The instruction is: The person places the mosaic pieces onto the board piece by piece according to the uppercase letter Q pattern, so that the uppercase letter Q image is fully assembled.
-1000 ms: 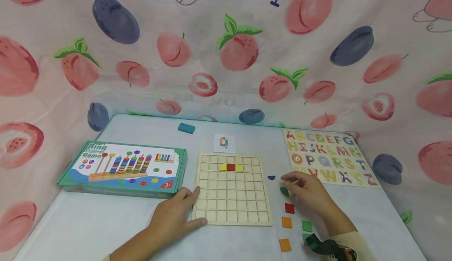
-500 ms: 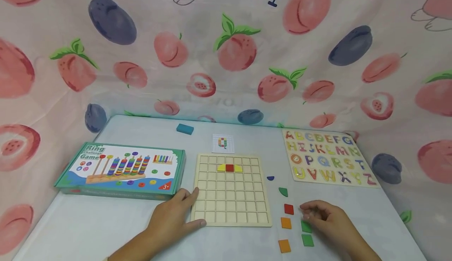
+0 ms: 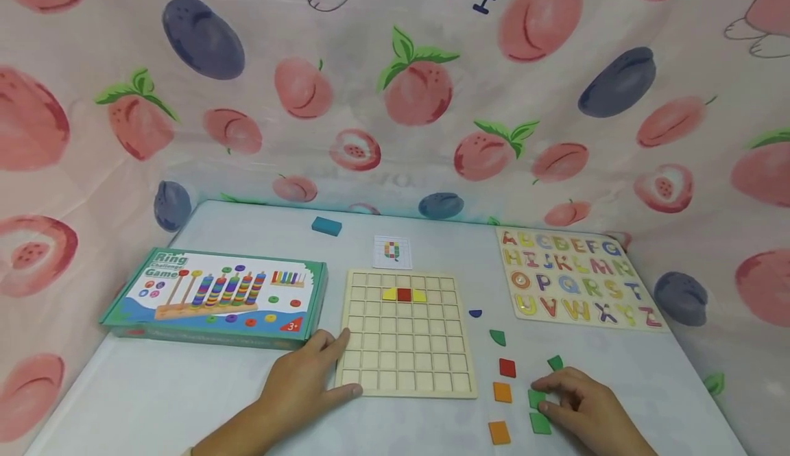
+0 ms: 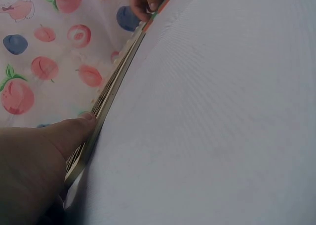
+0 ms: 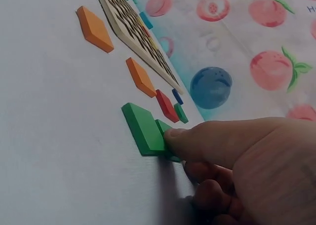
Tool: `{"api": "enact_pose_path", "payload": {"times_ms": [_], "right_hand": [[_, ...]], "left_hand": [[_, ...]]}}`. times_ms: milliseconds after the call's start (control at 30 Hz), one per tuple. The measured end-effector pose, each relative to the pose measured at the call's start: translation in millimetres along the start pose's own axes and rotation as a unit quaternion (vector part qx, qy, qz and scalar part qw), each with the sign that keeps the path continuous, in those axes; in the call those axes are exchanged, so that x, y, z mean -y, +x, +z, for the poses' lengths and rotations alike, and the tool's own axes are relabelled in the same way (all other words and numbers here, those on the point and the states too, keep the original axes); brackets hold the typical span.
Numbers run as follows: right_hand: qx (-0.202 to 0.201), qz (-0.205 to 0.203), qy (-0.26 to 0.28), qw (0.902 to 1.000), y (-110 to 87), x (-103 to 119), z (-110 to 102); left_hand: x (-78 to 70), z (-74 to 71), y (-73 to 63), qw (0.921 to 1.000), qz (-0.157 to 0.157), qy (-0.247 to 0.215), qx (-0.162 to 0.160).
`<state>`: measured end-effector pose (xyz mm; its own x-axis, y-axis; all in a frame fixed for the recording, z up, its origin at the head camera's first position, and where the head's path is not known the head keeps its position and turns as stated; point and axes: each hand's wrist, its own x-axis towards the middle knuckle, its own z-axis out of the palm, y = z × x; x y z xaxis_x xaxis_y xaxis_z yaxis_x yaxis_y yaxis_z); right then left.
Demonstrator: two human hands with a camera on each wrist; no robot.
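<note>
A white-covered tabletop [image 3: 148,401] fills the lower half of the head view, its far edge meeting a pale backdrop [image 3: 370,86] printed with peaches and plums, which also rises along both sides; a boxed ring game [image 3: 216,298] lies at left, an alphabet board [image 3: 580,278] at far right, a teal block [image 3: 326,226] and a small pattern card [image 3: 391,252] toward the back. In the middle sits a wooden grid board [image 3: 404,346], with a red square [image 3: 404,295] between two yellow pieces [image 3: 390,294] near its top; the left hand [image 3: 302,377] rests at its left edge, fingers relaxed and extended, thumb on the near corner. The right hand [image 3: 583,404] pinches the far green square [image 3: 534,399] between thumb and forefinger (the right wrist view shows the thumb bearing on it), just beyond the near green square [image 3: 540,424]; a green curved piece [image 3: 555,363] lies just past the fingers.

A strip of white cloth separates the grid board's right edge from a loose column: blue half-round [image 3: 475,313], green quarter-round [image 3: 497,338], loose red tile [image 3: 507,368], two orange squares [image 3: 503,393]; wider cloth runs from the right hand toward the sloping right edge, and left of the left forearm.
</note>
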<state>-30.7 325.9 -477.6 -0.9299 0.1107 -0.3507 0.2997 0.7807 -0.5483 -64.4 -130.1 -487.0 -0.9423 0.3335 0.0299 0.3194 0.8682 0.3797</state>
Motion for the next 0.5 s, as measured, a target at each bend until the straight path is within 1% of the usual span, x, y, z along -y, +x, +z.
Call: {"api": "enact_pose_path", "payload": {"times_ms": [100,333,500], "right_hand": [[0.003,-0.013,-0.012,0.9998,1.5,1,-1],[0.022,0.005,0.000,0.9997,7.0,5,-4],[0.040,-0.014,0.004,0.9991,12.1,9,-9]], "left_hand": [[0.2,0.3,-0.5,1.0000,0.002,0.000,-0.002],[1.8,0.7,-1.2,1.0000,0.004,0.001,-0.002],[3.3,2.6,-1.2,0.9999,0.013,0.004,-0.009]]}}
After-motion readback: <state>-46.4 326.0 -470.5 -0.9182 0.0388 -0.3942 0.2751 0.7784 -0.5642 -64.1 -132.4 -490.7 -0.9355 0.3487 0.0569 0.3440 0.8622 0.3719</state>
